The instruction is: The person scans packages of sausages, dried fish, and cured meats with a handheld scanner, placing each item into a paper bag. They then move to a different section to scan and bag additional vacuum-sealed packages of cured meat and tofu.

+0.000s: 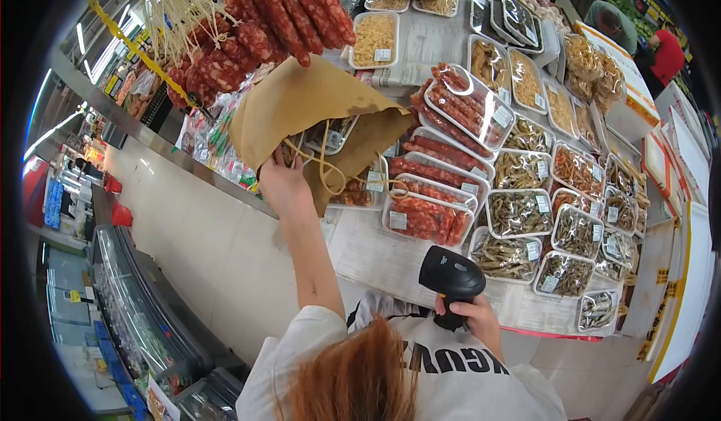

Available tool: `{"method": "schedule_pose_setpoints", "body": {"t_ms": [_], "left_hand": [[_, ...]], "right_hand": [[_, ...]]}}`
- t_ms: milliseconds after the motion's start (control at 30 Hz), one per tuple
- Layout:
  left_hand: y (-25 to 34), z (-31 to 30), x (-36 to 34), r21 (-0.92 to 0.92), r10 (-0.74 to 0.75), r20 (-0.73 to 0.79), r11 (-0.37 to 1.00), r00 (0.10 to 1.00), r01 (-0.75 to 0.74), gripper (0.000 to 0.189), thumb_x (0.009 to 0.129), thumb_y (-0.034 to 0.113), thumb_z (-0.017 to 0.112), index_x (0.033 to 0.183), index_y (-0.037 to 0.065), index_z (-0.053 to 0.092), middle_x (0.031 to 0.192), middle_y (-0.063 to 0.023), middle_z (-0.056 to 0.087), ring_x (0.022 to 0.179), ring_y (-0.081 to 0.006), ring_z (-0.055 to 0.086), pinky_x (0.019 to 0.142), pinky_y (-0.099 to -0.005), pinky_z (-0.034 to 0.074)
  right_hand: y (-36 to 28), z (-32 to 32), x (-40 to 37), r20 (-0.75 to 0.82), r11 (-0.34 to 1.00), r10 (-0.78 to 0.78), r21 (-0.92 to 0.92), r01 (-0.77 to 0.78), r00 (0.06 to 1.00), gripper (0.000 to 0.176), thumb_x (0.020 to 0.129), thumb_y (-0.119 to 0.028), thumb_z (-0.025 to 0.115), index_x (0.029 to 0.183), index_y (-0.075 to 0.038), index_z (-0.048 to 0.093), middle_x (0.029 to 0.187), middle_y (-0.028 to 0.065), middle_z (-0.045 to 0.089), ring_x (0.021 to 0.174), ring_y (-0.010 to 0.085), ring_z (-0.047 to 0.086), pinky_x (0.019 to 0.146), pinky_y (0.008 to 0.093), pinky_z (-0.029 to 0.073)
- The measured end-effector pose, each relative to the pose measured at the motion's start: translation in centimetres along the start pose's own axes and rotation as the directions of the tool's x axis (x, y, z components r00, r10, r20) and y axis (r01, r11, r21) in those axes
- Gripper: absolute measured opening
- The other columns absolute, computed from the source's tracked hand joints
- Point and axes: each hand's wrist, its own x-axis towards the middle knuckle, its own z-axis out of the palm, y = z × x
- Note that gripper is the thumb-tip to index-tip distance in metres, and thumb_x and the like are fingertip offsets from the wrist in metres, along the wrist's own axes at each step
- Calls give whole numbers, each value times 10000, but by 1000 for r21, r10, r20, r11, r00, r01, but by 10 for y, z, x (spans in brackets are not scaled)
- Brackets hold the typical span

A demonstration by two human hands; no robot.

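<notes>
A tan brown paper bag with twisted paper handles (pixel 315 113) is held up over the display counter, above clear plastic-wrapped trays of red sausages (pixel 429 218). The left hand (pixel 282 182) grips the bag's lower edge, fingers closed on the paper. Nearer the body, the right hand (pixel 475 319) is wrapped around the handle of a black handheld barcode scanner (pixel 451 277). Strings of red cured sausages (pixel 278 8) hang just above the bag.
</notes>
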Motion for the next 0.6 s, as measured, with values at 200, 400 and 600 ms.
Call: {"method": "schedule_pose_setpoints", "body": {"t_ms": [200,400,600], "left_hand": [[-40,1,11,-599,-535,-204,730,820,328,421,781,336,438,1117,98,351,1202,-47,338,1106,-179,301,895,-436,214],[-154,-85,110,535,358,333,690,872,-488,356,821,289,330,1086,83,446,1132,-102,444,1059,-260,383,860,-460,314],[-133,-48,95,-2,140,-24,990,990,-140,352,821,283,331,1081,74,445,1124,-97,449,1032,-266,405,848,-437,338]], "right_hand": [[-18,-9,-14,-75,999,39,-1,-39,996,398,637,-87,587,1003,-3,457,773,95,527,730,165,509,654,278,401],[-22,-22,-34,-50,998,-17,-68,14,999,354,647,-97,594,972,-18,477,753,73,529,731,148,505,651,271,393],[-30,-36,-38,-16,998,-34,-56,33,999,368,642,-88,597,979,-12,470,746,83,526,708,153,505,643,273,397]]}}
